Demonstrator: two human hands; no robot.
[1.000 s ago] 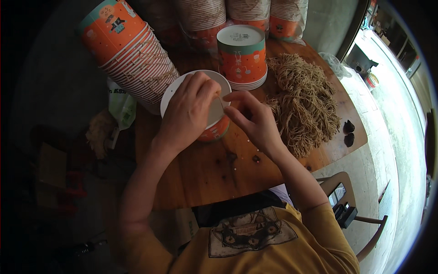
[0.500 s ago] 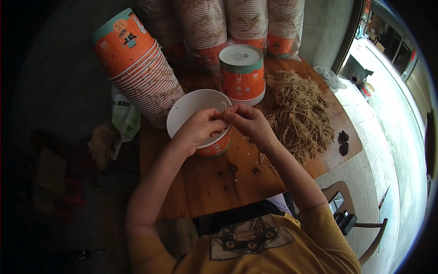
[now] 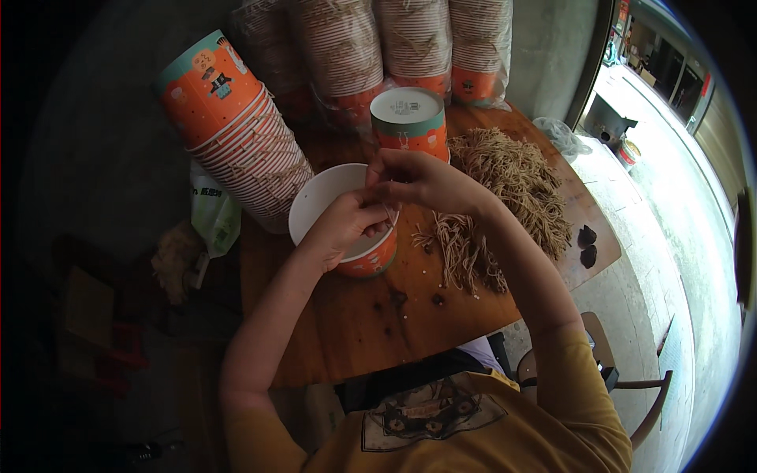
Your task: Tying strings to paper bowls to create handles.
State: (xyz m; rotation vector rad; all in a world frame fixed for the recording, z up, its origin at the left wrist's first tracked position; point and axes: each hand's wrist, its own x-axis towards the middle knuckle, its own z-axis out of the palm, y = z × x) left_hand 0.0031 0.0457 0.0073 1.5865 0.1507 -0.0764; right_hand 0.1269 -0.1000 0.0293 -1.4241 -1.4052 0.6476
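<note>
An open paper bucket (image 3: 323, 199), white inside and orange and green outside, stands on the table in front of me. At its right rim my left hand (image 3: 347, 227) is closed, thumb and forefinger pinched on a thin tan cord (image 3: 392, 218). My right hand (image 3: 412, 180) is closed too, its fingers meeting the left fingertips over the rim and pinching the same cord. Where the cord passes between the fingers is mostly hidden. To the right lies a heap of tan cords (image 3: 516, 189), with loose strands spread toward the near edge.
A leaning stack of corded buckets (image 3: 256, 150) is at left, beside a green-white bag (image 3: 214, 213). An upturned bucket (image 3: 410, 110) stands behind my hands. Wrapped bucket stacks (image 3: 339, 47) line the wall. Two dark pieces (image 3: 587, 246) lie near the wooden table's (image 3: 347, 347) right edge.
My right hand has moved up and slightly left, its wrist turning over the left fingertips. My left hand stays at the rim. The view has shifted slightly.
</note>
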